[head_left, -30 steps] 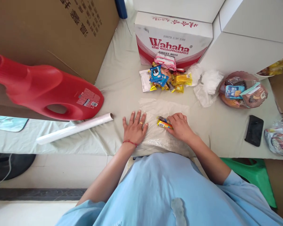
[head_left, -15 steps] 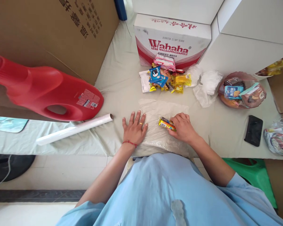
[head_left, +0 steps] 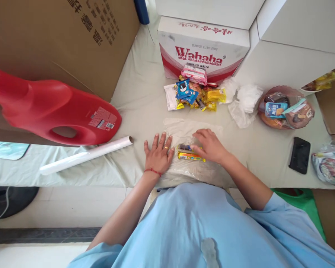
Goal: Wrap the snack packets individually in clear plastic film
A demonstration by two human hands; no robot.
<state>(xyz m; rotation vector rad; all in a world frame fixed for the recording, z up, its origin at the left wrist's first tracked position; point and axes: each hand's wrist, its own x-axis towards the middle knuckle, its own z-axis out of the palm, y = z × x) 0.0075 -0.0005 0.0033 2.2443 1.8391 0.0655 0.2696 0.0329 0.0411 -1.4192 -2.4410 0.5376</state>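
red jug [head_left: 39, 108]: cut by left edge | dark packet [head_left: 184, 147]: end behind right fingers [head_left: 199, 151]

The snack wrappers [head_left: 189, 156] look glossy, the plastic film [head_left: 188, 171] crinkled.

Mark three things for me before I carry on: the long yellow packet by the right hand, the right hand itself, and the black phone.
Long yellow packet [head_left: 190, 156]: head view, middle of its wrapper.
Right hand [head_left: 212, 146]: head view, back of the hand.
Black phone [head_left: 299, 155]: head view, middle of its upper face.
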